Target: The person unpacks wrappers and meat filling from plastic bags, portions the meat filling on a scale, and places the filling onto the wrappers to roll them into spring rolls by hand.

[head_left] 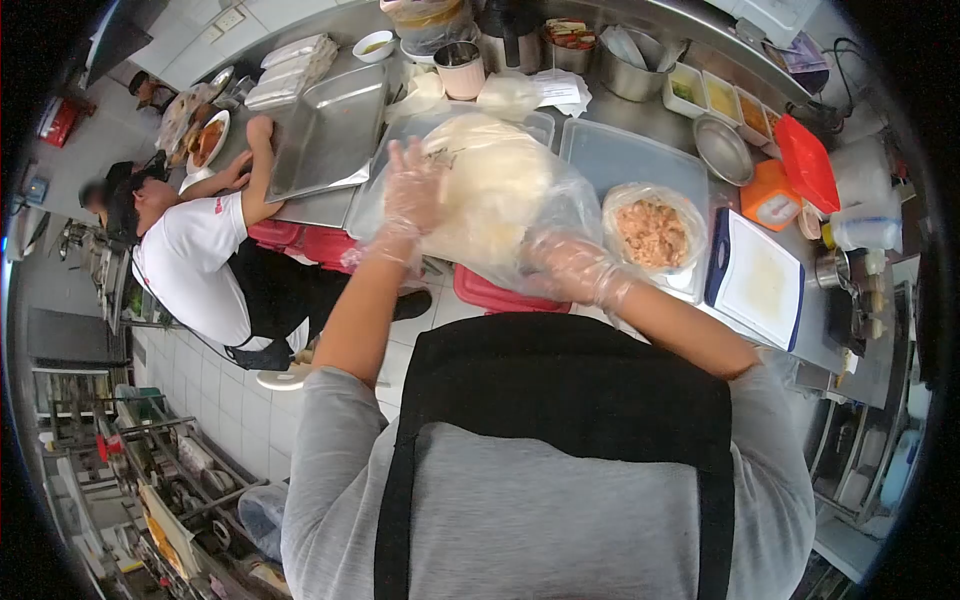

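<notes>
A stack of pale round flat sheets [490, 185], like wraps or thin dough, lies in front of me with a clear plastic bag [575, 205] about its right side. My left hand [413, 190], in a clear plastic glove, is at the left edge of the stack with its fingers raised and apart. My right hand [575, 262], gloved too, is closed on the bag at the near right side; its fingertips are partly hidden by plastic. Right of it sits a plastic-lined bowl of raw pinkish meat pieces [650, 230].
A steel tray [330, 130] stands on the left, beside a seated co-worker [200, 250] in white. On the right are a cutting board [758, 275], an orange scale [772, 195] and a steel bowl [722, 150]. Red bins [500, 290] sit below the counter edge.
</notes>
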Motion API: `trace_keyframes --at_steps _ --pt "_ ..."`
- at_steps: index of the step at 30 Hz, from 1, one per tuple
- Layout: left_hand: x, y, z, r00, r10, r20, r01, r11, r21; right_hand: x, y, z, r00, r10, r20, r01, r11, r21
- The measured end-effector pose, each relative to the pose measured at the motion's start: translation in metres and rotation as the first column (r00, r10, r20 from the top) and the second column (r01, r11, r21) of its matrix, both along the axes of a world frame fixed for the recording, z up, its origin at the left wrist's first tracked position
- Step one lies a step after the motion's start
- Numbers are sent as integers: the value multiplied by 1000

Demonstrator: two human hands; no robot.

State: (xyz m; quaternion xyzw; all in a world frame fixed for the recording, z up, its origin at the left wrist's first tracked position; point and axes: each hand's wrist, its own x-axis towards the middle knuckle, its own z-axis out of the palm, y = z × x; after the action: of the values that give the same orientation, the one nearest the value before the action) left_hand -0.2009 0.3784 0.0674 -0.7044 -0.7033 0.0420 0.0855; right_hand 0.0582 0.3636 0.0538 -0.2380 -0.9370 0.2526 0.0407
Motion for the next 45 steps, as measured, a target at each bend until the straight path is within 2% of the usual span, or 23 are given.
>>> trace_keyframes --at_steps 2,5,6,8,11,12,14,15,16,17,19,22,23,25,28,30,33,34,36,39,42,44,45 --pt "-18 4 7 992 123 31 -119 985 -128 22 15 11 999 -10 36 10 1000 -8" --pt "-22 -1 23 989 -53 137 15 965 261 29 35 39 998 -55 13 57 984 -167" --pt "-13 -5 24 923 -279 266 166 910 379 28 42 44 997 -79 -7 75 967 -245" --pt "25 -15 21 608 -688 397 355 682 639 7 60 40 993 -78 -93 62 985 -161" --pt "65 -30 -1 722 -628 289 629 770 102 -15 121 -2 965 -152 -212 176 980 97" --pt "54 -21 -13 799 -547 249 560 828 21 -20 135 -12 948 -183 -259 238 950 201" --pt "19 9 -39 916 -377 138 393 911 -122 -22 137 -3 989 -146 22 140 976 167" --pt "9 7 -40 887 -391 244 402 916 6 -22 139 1 979 -123 161 100 985 142" --pt "0 4 -42 842 -414 346 393 910 133 -18 137 3 994 -67 82 68 998 -11" --pt "-4 2 -46 781 -439 444 358 898 257 -15 135 5 989 -90 120 91 996 0" --pt "7 -5 -29 747 -417 518 336 909 246 -13 124 8 972 -128 198 128 992 12" --pt "44 -9 -11 720 -254 646 240 964 111 -5 79 3 971 -238 -19 221 866 449" --pt "59 -11 -11 707 -177 685 201 979 46 -3 66 6 957 -284 64 236 885 401" --pt "71 -12 -23 694 -155 703 125 988 94 -3 50 20 906 -352 234 275 911 309" --pt "73 -11 -35 658 -99 747 91 995 51 8 49 8 945 -325 -22 318 905 283" --pt "71 -12 -38 637 -61 769 86 996 7 15 55 15 942 -326 -75 334 926 177" --pt "60 2 -58 395 19 918 44 998 -39 6 62 24 921 -361 -148 370 928 37" --pt "59 9 -64 507 -44 861 37 999 29 -1 66 26 910 -378 -171 383 924 -6" --pt "59 22 -72 705 -150 693 45 985 168 -20 82 14 927 -374 -42 375 909 179" --pt "63 29 -64 837 -270 476 111 935 336 -34 81 7 900 -434 32 380 819 430" --pt "71 34 -51 898 -138 419 139 990 29 -51 79 9 884 -468 1 407 769 493" --pt "68 42 -83 891 -240 387 147 956 254 -57 87 -5 872 -487 -49 456 773 442" --pt "68 34 -65 885 -204 419 128 971 202 -59 92 -13 856 -511 -80 498 773 393"
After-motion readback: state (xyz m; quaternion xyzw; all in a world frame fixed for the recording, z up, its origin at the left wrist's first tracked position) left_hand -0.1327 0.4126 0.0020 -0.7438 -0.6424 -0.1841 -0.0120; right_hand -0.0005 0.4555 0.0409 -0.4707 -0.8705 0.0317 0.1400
